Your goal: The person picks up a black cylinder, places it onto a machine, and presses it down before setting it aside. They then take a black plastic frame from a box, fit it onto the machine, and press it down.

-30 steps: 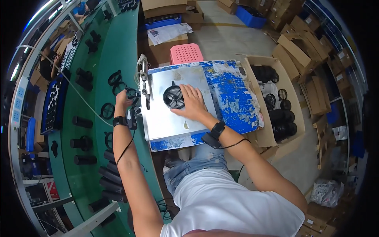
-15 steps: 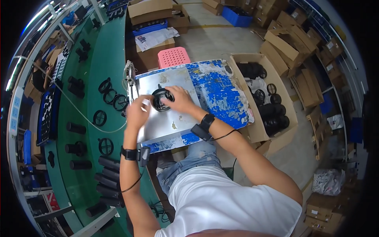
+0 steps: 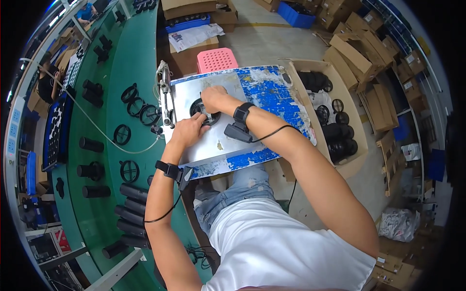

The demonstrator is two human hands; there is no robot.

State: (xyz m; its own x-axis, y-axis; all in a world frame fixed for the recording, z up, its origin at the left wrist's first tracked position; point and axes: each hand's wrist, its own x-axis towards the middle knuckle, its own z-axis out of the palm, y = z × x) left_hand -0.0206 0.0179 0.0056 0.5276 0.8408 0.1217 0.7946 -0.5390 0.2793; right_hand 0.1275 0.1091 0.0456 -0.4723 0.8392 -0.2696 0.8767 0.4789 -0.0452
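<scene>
A black round ring with inner spokes lies flat on the bare metal plate in front of me. My left hand is at its near left side, fingers bent onto the rim and thumb along the near edge. Over the far side of the ring, my right hand is closed with its fingers curled under. Whatever those fingers pinch is hidden by the hand. Left of the plate stands a metal lever fixture. Similar black rings lie on the green bench.
The green bench at left holds several black cylinders. A blue worn board extends right of the plate. Beside it, an open carton holds black parts. A pink stool stands beyond, and a pale hose crosses the bench.
My left hand has come in from the left onto the ring's near rim. My right hand has moved from the ring's right side to its far side and closed.
</scene>
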